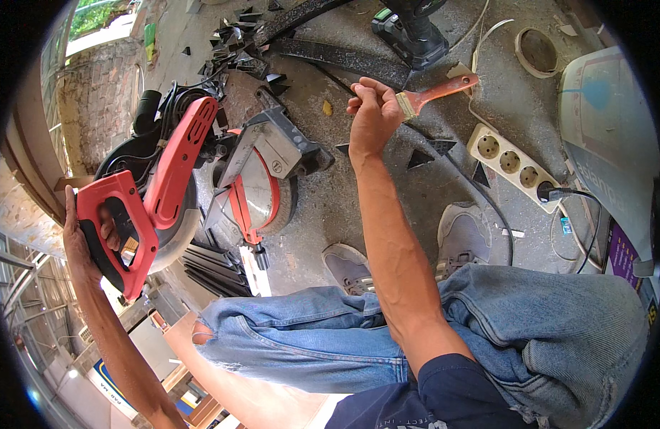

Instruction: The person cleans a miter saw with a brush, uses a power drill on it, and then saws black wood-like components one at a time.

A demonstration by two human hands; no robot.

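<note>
My left hand wraps round the D-shaped grip of a red mitre saw, its fingers showing through the handle opening. The saw's blade guard, base and turntable stand on the floor to my left. My right hand is raised over the floor, fingers curled in. Directly beside it, a paintbrush with a worn red handle points away to the right. The brush's bristle end meets the edge of my hand and is partly hidden. Whether my fingers hold the brush or anything else cannot be made out.
Black offcuts lie scattered at the far side. A black cordless tool stands beyond my right hand. To the right are a white power strip with one plug, loose cables and a large grey bucket. Black strips lie beside the saw.
</note>
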